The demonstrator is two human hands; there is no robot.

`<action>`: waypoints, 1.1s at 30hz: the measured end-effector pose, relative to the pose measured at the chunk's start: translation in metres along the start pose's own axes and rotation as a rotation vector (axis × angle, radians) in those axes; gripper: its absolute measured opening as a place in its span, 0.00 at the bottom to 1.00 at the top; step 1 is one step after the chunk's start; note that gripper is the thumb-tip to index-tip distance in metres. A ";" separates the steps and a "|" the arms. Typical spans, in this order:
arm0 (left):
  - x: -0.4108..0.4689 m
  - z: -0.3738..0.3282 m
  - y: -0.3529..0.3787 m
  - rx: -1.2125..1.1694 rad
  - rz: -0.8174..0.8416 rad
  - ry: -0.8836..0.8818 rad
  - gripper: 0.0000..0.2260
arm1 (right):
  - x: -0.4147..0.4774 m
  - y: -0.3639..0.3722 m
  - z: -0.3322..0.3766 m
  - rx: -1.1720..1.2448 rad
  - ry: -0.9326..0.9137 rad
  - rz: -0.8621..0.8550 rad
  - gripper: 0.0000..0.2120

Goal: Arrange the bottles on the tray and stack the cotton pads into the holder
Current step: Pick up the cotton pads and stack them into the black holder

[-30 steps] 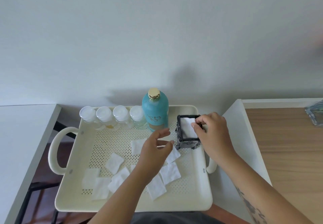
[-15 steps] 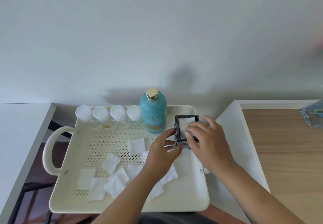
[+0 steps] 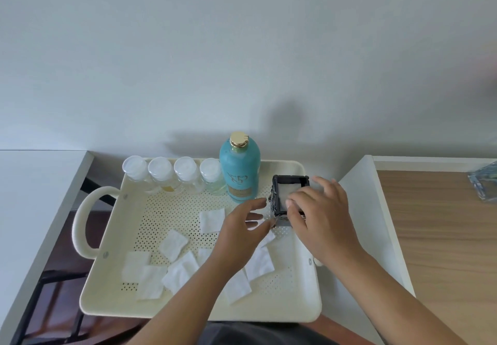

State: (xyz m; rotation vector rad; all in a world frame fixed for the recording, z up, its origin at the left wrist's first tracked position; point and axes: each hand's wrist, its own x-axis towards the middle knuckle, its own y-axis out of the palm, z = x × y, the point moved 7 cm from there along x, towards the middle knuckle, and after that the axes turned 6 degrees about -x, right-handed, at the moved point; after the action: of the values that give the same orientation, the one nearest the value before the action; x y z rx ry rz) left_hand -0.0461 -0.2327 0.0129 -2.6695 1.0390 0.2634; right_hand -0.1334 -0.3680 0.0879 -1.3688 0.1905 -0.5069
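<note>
— Fingertips [image 3: 291,202] of my right hand [image 3: 322,221] lie flat on the white cotton pad [image 3: 286,192] inside the black square holder [image 3: 279,199], pressing, not pinching.

— And the left?

— My left hand [image 3: 242,233] hovers just beside the holder's near corner, fingers spread, holding nothing.

— Where's the holder?

— At the far right of the cream perforated tray [image 3: 188,309], next to the teal bottle [image 3: 239,171] with its gold cap.

— The rest?

— Four small clear bottles [image 3: 172,174] stand in a row along the far rim. Loose square pads [image 3: 173,245] lie scattered over the tray floor, some overlapping.
</note>
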 end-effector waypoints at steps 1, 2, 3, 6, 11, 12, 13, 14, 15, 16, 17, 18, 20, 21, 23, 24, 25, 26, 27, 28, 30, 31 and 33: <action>-0.002 0.003 -0.008 0.009 -0.016 -0.007 0.16 | 0.000 -0.008 0.002 0.021 -0.001 -0.072 0.09; -0.004 0.006 -0.017 0.012 -0.037 -0.020 0.15 | 0.000 -0.014 0.006 0.055 -0.002 -0.132 0.09; -0.006 0.009 -0.027 0.010 -0.063 -0.037 0.14 | 0.000 -0.020 0.012 0.101 -0.013 -0.175 0.09; -0.013 0.018 -0.057 0.027 -0.155 -0.067 0.10 | -0.002 -0.024 0.042 0.213 -0.098 -0.200 0.10; -0.023 0.038 -0.106 0.107 -0.316 -0.107 0.04 | -0.004 0.011 0.088 0.361 -0.171 0.016 0.06; -0.024 0.043 -0.116 0.137 -0.335 -0.120 0.04 | -0.003 0.023 0.093 0.374 -0.157 0.088 0.06; -0.025 0.048 -0.125 0.167 -0.350 -0.134 0.05 | -0.002 0.037 0.099 0.377 -0.141 0.162 0.06; -0.025 0.054 -0.134 0.194 -0.364 -0.146 0.06 | -0.001 0.051 0.103 0.375 -0.128 0.227 0.08; -0.026 0.059 -0.142 0.217 -0.377 -0.158 0.07 | 0.001 0.063 0.107 0.371 -0.115 0.275 0.10; -0.026 0.064 -0.150 0.237 -0.387 -0.166 0.08 | 0.003 0.075 0.110 0.363 -0.105 0.308 0.11; -0.025 0.069 -0.156 0.264 -0.386 -0.167 0.08 | 0.006 0.085 0.113 0.348 -0.097 0.330 0.12; -0.023 0.073 -0.161 0.300 -0.374 -0.165 0.09 | 0.009 0.095 0.116 0.327 -0.089 0.347 0.13; -0.019 0.080 -0.168 0.371 -0.337 -0.169 0.08 | 0.014 0.112 0.120 0.276 -0.070 0.373 0.13; -0.018 0.084 -0.171 0.399 -0.320 -0.174 0.07 | 0.016 0.119 0.121 0.246 -0.063 0.381 0.14; -0.013 0.091 -0.175 0.482 -0.287 -0.176 0.10 | 0.020 0.132 0.125 0.176 -0.065 0.402 0.13; -0.011 0.093 -0.176 0.533 -0.265 -0.181 0.12 | 0.021 0.138 0.127 0.139 -0.073 0.418 0.14; -0.010 0.095 -0.177 0.578 -0.246 -0.189 0.15 | 0.021 0.143 0.129 0.105 -0.083 0.436 0.14; -0.008 0.096 -0.177 0.619 -0.228 -0.200 0.16 | 0.022 0.148 0.132 0.073 -0.093 0.452 0.15; -0.007 0.098 -0.178 0.660 -0.206 -0.215 0.17 | 0.023 0.152 0.135 0.046 -0.101 0.461 0.15; -0.005 0.100 -0.178 0.701 -0.181 -0.234 0.17 | 0.024 0.155 0.137 0.023 -0.104 0.465 0.15; -0.002 0.104 -0.178 0.741 -0.128 -0.284 0.17 | 0.027 0.158 0.141 -0.020 -0.100 0.462 0.14; -0.001 0.106 -0.178 0.731 -0.109 -0.302 0.16 | 0.029 0.158 0.142 -0.044 -0.092 0.458 0.13; 0.002 0.107 -0.178 0.692 -0.080 -0.326 0.15 | 0.033 0.160 0.142 -0.088 -0.070 0.444 0.11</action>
State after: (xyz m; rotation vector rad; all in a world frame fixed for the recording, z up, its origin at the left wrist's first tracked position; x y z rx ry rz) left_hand 0.0691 -0.0746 -0.0576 -1.9591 0.7415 0.2530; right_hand -0.0079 -0.2387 -0.0319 -1.3761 0.4517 -0.0804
